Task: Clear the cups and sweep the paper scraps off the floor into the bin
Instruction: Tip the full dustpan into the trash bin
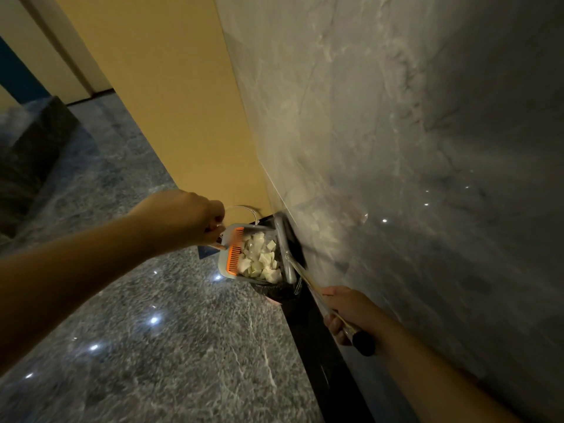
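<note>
My left hand (195, 219) grips the handle of a grey dustpan (225, 264) with an orange comb edge (235, 254). Several white paper scraps (259, 257) fill the pan. It hangs right over a bin lined with a black bag (274, 290), which stands against the wall base. Low on the right, my right hand (345, 312) grips the broom handle (308, 283). The grey broom head (282, 239) lies along the pan's right side, next to the wall. No cups are in view.
A grey marble wall (412, 148) rises on the right with a black skirting (320, 346) at its foot. A yellow wall panel (171, 102) stands behind the bin. Dark polished stone floor (152, 346) spreads to the left, with a dark stone block (33, 148) at far left.
</note>
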A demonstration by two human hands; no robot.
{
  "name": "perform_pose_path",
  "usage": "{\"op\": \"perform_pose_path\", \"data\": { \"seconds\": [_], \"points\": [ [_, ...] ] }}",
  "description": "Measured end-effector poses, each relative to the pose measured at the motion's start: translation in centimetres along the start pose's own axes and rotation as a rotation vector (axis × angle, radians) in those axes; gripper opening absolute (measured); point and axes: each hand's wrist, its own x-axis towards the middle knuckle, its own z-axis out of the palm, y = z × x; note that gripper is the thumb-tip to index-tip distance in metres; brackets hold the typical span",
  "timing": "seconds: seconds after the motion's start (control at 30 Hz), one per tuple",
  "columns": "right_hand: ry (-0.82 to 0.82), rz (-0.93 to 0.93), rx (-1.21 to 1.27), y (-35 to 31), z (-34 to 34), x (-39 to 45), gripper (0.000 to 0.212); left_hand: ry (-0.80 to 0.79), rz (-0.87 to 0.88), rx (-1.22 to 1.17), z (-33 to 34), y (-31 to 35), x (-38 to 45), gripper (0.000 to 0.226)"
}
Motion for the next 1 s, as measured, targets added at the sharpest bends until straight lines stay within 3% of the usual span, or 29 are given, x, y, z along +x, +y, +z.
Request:
{"op": "perform_pose_path", "data": {
  "seconds": [0.07,0.2,0.3,0.4,0.8,1.0],
  "points": [
    [0.019,-0.032,-0.024,0.0,0.0,0.3,0.015,0.029,-0.040,-0.029,0.0,-0.3,0.5,0.030],
    [-0.042,0.164,0.067,0.1,0.0,0.5,0.025,0.010,-0.038,-0.102,0.5,-0.2,1.0,0.027],
    [0.010,0.069,-0.009,-0.1,0.1,0.3,0.041,-0.032,-0.062,-0.198,0.7,-0.8,1.5,0.024],
    [-0.013,0.131,0.051,-0.2,0.0,0.3,0.045,-0.042,-0.077,-0.191,0.8,-1.2,1.8,0.028],
    [-0.027,0.150,0.079,0.4,-0.2,0.9,0.014,-0.045,0.094,0.148,-0.3,1.1,1.9,0.029],
    [-0.044,0.192,0.092,0.5,-0.4,1.3,0.021,-0.054,0.074,0.133,-0.7,0.9,1.6,0.031]
  ]
}}
